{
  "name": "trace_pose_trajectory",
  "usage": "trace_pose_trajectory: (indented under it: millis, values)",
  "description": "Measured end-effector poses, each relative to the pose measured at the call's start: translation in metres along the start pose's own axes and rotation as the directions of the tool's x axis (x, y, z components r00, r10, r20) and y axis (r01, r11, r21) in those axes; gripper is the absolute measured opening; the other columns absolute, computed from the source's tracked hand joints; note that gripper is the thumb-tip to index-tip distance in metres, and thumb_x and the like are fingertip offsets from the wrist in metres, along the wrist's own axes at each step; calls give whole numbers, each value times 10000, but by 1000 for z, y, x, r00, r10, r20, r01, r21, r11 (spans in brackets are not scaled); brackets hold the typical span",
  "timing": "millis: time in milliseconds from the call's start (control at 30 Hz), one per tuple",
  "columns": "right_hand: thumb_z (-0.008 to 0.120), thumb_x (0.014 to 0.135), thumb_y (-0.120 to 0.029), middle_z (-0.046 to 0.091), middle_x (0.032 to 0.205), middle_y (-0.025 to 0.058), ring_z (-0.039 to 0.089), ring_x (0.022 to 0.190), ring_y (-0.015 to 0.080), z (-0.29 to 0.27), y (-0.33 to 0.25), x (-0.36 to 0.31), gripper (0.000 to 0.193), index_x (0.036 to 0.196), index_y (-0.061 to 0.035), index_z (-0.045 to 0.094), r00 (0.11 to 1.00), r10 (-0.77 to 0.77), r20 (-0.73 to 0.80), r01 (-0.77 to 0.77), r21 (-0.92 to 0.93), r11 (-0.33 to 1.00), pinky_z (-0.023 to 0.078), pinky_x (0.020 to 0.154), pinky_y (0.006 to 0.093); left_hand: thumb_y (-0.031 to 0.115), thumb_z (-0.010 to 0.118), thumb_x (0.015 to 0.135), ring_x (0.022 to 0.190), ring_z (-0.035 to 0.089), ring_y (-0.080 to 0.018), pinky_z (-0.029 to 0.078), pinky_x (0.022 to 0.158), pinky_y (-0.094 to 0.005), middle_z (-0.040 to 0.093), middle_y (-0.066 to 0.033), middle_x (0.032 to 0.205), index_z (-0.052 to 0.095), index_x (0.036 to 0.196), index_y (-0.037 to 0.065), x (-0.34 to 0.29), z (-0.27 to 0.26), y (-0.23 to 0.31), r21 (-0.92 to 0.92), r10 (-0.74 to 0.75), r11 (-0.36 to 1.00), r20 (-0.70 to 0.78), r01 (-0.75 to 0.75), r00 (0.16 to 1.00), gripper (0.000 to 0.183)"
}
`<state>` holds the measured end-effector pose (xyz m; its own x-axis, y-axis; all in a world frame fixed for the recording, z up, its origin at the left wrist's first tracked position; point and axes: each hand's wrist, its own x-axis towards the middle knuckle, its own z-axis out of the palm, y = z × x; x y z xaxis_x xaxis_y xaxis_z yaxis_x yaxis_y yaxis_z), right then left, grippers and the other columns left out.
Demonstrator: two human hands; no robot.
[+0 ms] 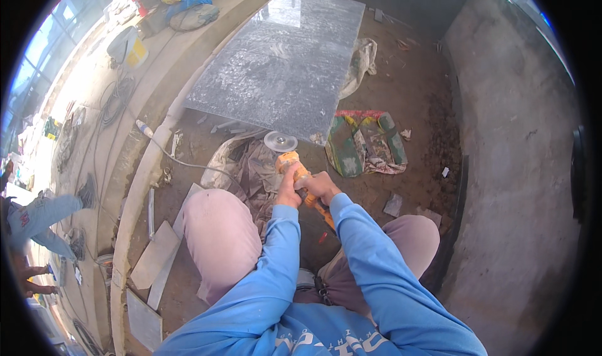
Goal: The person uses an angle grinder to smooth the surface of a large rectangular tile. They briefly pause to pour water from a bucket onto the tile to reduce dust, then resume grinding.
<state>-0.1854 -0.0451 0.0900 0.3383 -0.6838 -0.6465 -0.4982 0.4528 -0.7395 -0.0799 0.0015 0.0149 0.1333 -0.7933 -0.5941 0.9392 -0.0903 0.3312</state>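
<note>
Both my hands grip an orange angle grinder (pixel 310 200) in front of my knees. My left hand (pixel 290 187) is wrapped round its front part, close behind the head. Just behind it, my right hand (pixel 321 185) is closed round the body. At the front of the tool a pale round disc (pixel 280 141) sits beside the near edge of a large grey stone slab (pixel 276 61); whether it touches the slab I cannot tell. White dust streaks cover much of the slab's dark, partly shiny surface.
A cable with a pale connector (pixel 145 129) runs left of the grinder. Crumpled cloth (pixel 254 168) and a green-red sack (pixel 367 143) lie near the slab. Stone offcuts (pixel 155 256) rest by my left knee. A concrete wall (pixel 520 155) stands right; another person's legs (pixel 47 221) show left.
</note>
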Motion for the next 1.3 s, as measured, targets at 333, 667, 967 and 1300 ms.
trace_pose_trajectory:
  millis: [333, 667, 967, 1300]
  values:
    - [839, 613, -215, 696, 916, 150, 652, 779, 247, -9, 11, -4, 484, 934, 124, 711, 999, -36, -3, 36, 10, 999, 513, 653, 387, 350, 742, 840, 868, 680, -279, 561, 783, -450, 672, -130, 974, 566, 1200, 123, 0, 0, -12, 17, -7, 1000, -1, 7, 1000, 461]
    - [846, 593, -225, 707, 881, 132, 649, 748, 210, -11, 14, -1, 476, 912, 108, 729, 999, -22, -26, 21, -34, 999, 512, 667, 349, 366, 733, 853, 804, 678, -249, 565, 736, -407, 666, -106, 922, 592, 1132, 87, 9, -5, -19, -7, -10, 1000, -12, 10, 1000, 419]
    - [866, 536, -252, 715, 947, 163, 687, 815, 236, -4, 7, 12, 601, 966, 136, 705, 1000, 16, -11, -16, -36, 999, 532, 695, 362, 352, 736, 847, 806, 683, -249, 567, 737, -406, 679, -104, 932, 599, 1140, 105, 13, -8, -7, -5, 7, 1000, -30, -8, 1000, 407]
    - [863, 533, -281, 713, 962, 186, 696, 848, 249, 2, 9, 29, 663, 986, 168, 683, 999, -31, -40, 28, -77, 997, 537, 716, 362, 332, 759, 826, 804, 682, -251, 569, 735, -403, 674, -109, 943, 588, 1172, 116, 22, -13, 1, -32, -5, 999, -3, 5, 1000, 442]
